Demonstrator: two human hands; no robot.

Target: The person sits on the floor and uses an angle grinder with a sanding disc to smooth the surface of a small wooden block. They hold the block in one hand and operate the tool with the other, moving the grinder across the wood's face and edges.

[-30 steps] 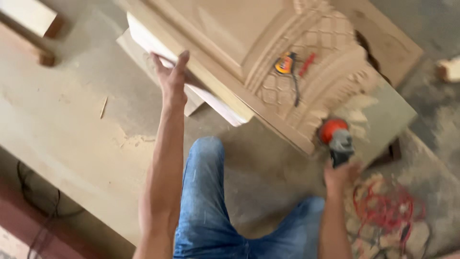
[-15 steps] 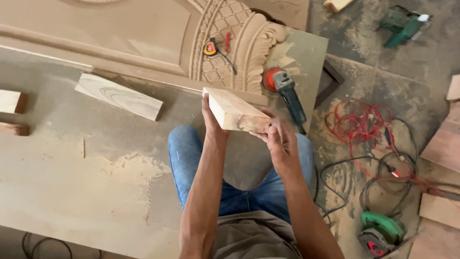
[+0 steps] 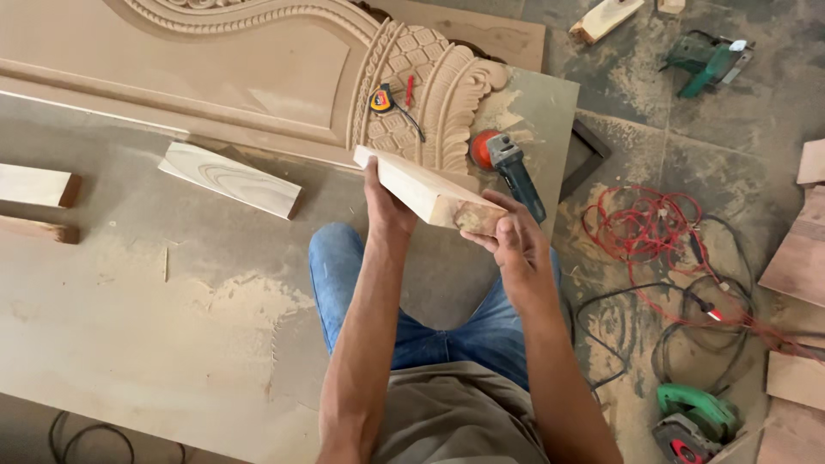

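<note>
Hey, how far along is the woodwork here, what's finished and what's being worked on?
Done: the carved panel already shows finished lattice and scroll relief, and sawdust covers the board under it. In hand: a plain wood block, held up by the left hand and right hand. The angle grinder lies set down. Left: the block looks uncarved, and a second block lies untouched.

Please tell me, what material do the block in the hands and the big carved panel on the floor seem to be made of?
The block looks like raw, unfinished wood: pale faces, a rough brownish end. The carved panel also looks like bare wood or perhaps fibreboard: even matt tan, no visible grain or gloss, dust beside it.
</note>
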